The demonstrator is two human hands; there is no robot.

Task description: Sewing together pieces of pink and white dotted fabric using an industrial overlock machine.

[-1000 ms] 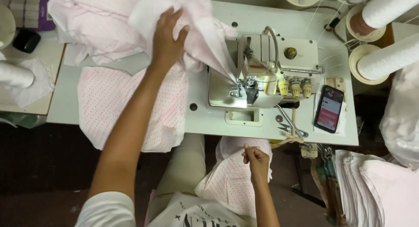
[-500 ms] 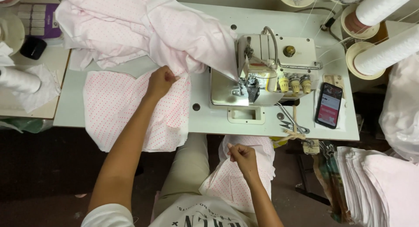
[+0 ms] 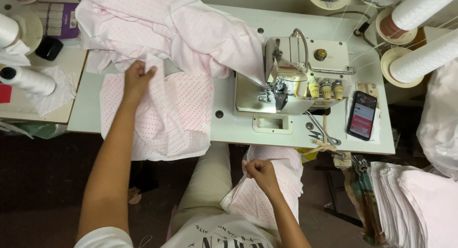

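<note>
Left hand (image 3: pixel 137 79), upper left of frame, fingers closed, grips the pink-dotted white cotton fabric (image 3: pixel 171 114) draped over the pale sewing table (image 3: pixel 229 128). Right hand (image 3: pixel 257 170), lower centre, fist pinching a second dotted fabric piece (image 3: pixel 253 200) at the lap.

At the bottom centre of the frame the person wears a white short-sleeved T-shirt (image 3: pixel 210 233) with dark printed lettering across the chest — and light beige trousers (image 3: pixel 210 181). Both forearms are bare, and the left hand (image 3: pixel 137 78) and right hand (image 3: pixel 260 171) show no rings, watch or gloves.
</note>
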